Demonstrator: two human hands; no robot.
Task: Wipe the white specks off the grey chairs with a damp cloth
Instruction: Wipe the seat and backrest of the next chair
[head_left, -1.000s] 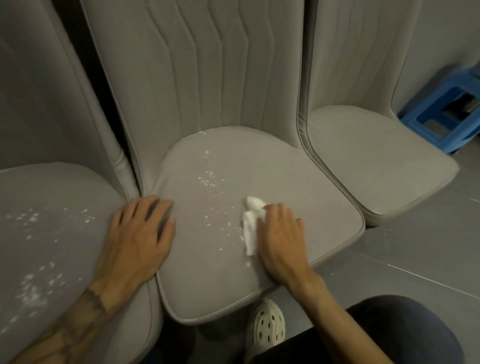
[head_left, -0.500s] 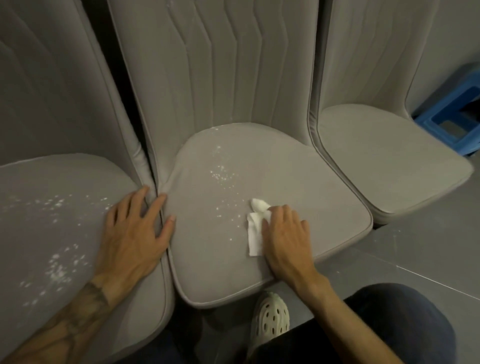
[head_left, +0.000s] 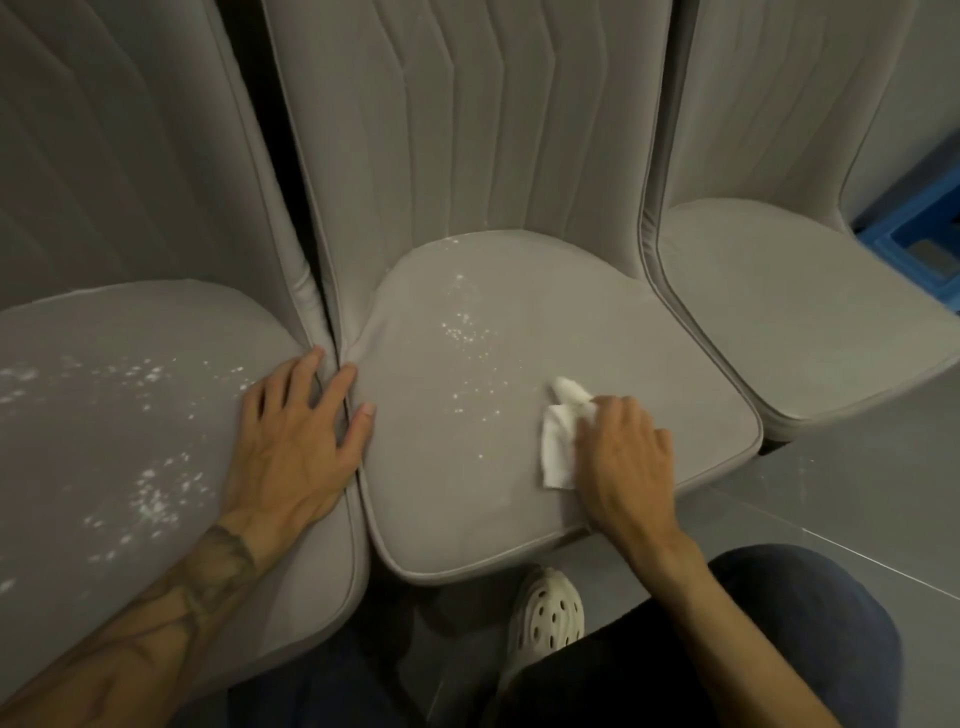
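White cloth (head_left: 561, 441) is lying pinned under the flat right hand (head_left: 626, 457); light pressure risks smearing specks (head_left: 460, 332) into the seat (head_left: 519, 519).

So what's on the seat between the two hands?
In the head view, white specks dot the grey middle seat between the left hand and the cloth under the right hand.

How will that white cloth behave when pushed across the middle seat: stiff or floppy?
Likely floppy: the white cloth lies creased, one corner bunched upward. Probably light, so it should slide only where the right hand presses it. It may ruck on the middle seat, which looks like matte fabric.
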